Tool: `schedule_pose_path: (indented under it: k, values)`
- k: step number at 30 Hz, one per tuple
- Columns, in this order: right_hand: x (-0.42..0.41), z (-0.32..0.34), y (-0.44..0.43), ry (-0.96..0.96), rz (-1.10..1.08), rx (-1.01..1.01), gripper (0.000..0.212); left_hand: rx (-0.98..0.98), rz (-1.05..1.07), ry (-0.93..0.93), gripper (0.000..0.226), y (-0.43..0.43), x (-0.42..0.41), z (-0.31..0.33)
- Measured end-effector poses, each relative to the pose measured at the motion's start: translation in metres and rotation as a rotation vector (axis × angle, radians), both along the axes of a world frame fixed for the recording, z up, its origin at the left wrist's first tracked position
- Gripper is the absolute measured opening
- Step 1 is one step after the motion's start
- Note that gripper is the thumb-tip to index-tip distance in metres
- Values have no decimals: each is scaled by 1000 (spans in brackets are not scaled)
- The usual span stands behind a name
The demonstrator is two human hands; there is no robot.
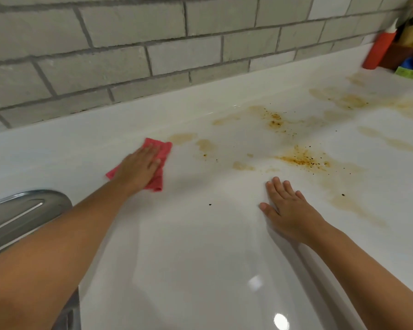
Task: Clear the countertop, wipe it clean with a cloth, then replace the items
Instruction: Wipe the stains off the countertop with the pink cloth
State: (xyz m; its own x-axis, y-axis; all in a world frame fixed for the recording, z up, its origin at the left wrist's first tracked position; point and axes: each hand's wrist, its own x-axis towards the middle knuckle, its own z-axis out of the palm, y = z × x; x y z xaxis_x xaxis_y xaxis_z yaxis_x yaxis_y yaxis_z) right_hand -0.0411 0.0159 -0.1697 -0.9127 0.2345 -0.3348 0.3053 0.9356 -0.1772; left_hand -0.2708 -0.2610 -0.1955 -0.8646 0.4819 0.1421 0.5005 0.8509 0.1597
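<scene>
nearest us, two bare forearms reach out over the glossy white desk (200, 258). our left hand (138, 166) lies flat on the pink cloth (163, 151), fingers (153, 160) straight and close together, pressing it down near the desk's back edge, toward the left end by the steel sink rim (22, 210). our right hand (289, 210) rests palm-down mid-desk, its fingers slightly spread, holding nothing. brown stains (303, 159) with dark specks run from just beside the cloth toward the right back corner, where an orange bottle (380, 50) stands. we judge the cloth soft, light and limp, folded in layers. on this slick surface it could bunch or slip, so a flat palm over its middle suits, or a pinch at the folded edge to lift it.
</scene>
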Motion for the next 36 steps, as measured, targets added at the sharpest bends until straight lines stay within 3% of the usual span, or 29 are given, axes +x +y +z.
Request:
schedule_pose_path:
  k: [5, 11, 17, 24, 31, 34, 36]
  values:
    - [-2, -1, -2, -1, -13, 19, 62, -38, 285, -30, 51, 10, -44, 6]
    - [-1, -2, -3, 10, -18, 24, 62, -40, 138, -73, 50, 59, -50, 11]
    - [0, -1, -2, 5, -8, 20, 63, -31, -214, -39, 48, 45, -4, 1]
    - [-4, -2, 1, -9, -4, 14, 63, -26, 160, -48, 50, 36, -55, 9]
    - [-3, 2, 2, -13, 1, -23, 63, -97, -64, -44, 51, 97, 56, 9]
    - [4, 6, 2, 25, 22, -44, 61, -101, -204, -73, 68, 66, 107, 5]
    - [17, 11, 6, 121, 46, -23, 59, -73, -102, -103, 67, 37, 108, 8]
